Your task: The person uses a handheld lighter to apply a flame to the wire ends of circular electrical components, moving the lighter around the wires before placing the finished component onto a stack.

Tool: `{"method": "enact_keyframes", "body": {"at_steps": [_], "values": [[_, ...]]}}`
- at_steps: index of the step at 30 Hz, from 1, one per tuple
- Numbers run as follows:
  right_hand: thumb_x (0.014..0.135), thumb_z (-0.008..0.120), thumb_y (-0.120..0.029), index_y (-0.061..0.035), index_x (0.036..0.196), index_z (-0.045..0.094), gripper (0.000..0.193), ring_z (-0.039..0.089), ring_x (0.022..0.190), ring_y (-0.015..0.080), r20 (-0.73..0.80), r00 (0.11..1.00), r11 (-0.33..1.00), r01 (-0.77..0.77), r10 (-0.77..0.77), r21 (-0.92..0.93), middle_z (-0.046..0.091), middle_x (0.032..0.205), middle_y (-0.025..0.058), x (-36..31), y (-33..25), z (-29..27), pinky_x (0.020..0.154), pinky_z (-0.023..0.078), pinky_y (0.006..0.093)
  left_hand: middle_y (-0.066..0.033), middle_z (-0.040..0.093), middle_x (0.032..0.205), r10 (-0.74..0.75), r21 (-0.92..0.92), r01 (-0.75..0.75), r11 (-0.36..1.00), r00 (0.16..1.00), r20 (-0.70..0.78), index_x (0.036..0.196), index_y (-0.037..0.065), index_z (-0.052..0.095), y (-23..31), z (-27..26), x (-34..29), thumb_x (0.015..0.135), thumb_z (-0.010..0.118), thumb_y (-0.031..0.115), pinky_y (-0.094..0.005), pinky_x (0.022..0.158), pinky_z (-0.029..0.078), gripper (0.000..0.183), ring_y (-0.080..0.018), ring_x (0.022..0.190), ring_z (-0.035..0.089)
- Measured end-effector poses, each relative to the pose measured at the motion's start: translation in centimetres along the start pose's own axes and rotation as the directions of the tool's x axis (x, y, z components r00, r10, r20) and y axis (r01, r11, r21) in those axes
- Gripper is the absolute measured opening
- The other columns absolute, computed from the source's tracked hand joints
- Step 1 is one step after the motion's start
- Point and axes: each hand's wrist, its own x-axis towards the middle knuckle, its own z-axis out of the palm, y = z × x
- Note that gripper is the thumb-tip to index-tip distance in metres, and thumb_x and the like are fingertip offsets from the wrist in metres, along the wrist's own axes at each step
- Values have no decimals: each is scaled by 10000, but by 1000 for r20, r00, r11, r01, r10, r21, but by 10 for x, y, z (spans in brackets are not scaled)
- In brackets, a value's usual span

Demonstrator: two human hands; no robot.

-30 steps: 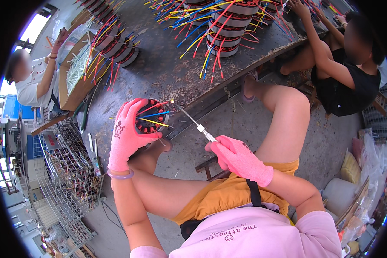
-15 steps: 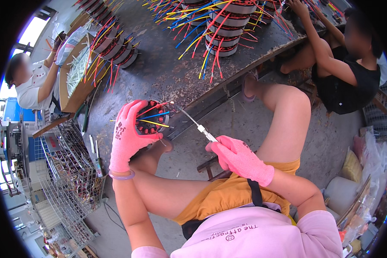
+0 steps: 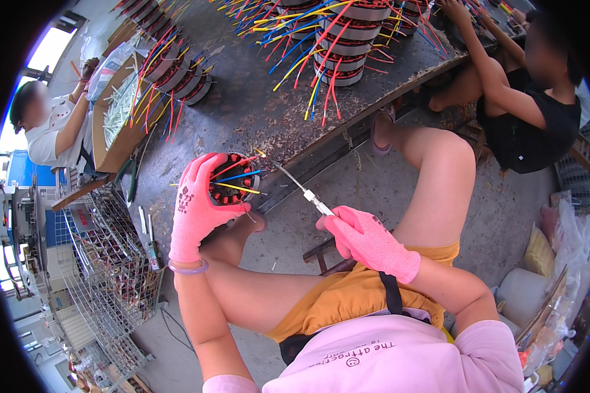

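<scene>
My left hand [image 3: 200, 200], in a pink glove, is closed around the side of a motor stator [image 3: 233, 187] at the table's edge. The stator is a metal ring with dark red windings, and red, blue and yellow wires stick out of it to the right. My right hand [image 3: 367, 242], also gloved in pink, grips a thin torch [image 3: 308, 195] with a metal tube and a white fitting. Its slim tip points up-left at the end of the red wire, where a small orange-yellow flame [image 3: 261, 152] glows. The handle end is hidden in my palm.
Stacks of stators [image 3: 344, 46] with coloured wires stand on the dark worn table [image 3: 269, 124], another stack [image 3: 177, 75] at the left. Beside it is a cardboard box [image 3: 115, 124] of white tubes. Wire baskets [image 3: 105, 262] stand lower left. Two people work at the far left and right.
The glow by the red wire's end has become larger and more orange. My hands, the stator and the torch have hardly shifted.
</scene>
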Motion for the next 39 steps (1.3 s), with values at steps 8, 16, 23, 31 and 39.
{"method": "enact_keyframes", "body": {"at_steps": [8, 16, 23, 31, 39], "values": [[1001, 534, -325, 3, 1079, 629, 351, 457, 546, 55, 9, 1000, 1000, 11, -11, 9, 501, 652, -12, 0, 1, 0, 510, 349, 235, -144, 590, 1248, -8, -22, 8, 1000, 1000, 8, 1244, 67, 566, 2, -1, 0, 476, 899, 203, -453, 1010, 449, 848, -374, 1152, 556], [998, 536, -335, -4, 1072, 629, 351, 451, 535, 54, 10, 999, 999, 52, -52, 7, 501, 632, -11, 1, 2, 0, 501, 339, 235, -146, 581, 1251, -9, -14, 9, 1000, 1000, 5, 1241, 66, 565, 2, -1, 1, 470, 881, 143, -443, 1001, 462, 838, -375, 1151, 558], [998, 540, -336, -5, 1070, 629, 350, 452, 534, 54, 1, 1000, 1000, 18, -18, 11, 501, 634, -13, 0, 0, -1, 505, 345, 234, -149, 585, 1248, -7, -14, 7, 1000, 1000, 8, 1251, 65, 562, 2, -1, 0, 484, 907, 228, -461, 1013, 444, 857, -377, 1159, 546], [998, 536, -352, -10, 1080, 628, 363, 449, 521, 56, -3, 1000, 1000, -10, 10, 9, 505, 616, -9, 2, 0, 0, 483, 331, 236, -147, 587, 1237, -8, -26, 8, 1000, 1000, -1, 1242, 64, 564, 4, 0, 0, 471, 906, 212, -463, 1008, 445, 856, -377, 1155, 544], [1000, 528, -354, -14, 1090, 625, 365, 437, 518, 53, 2, 1000, 1000, -16, 16, -13, 506, 612, -9, 0, -7, 2, 485, 332, 235, -146, 587, 1242, -7, -37, 7, 999, 1000, 1, 1242, 67, 567, 2, -2, 0, 472, 905, 206, -465, 1011, 441, 852, -378, 1152, 544]]}}
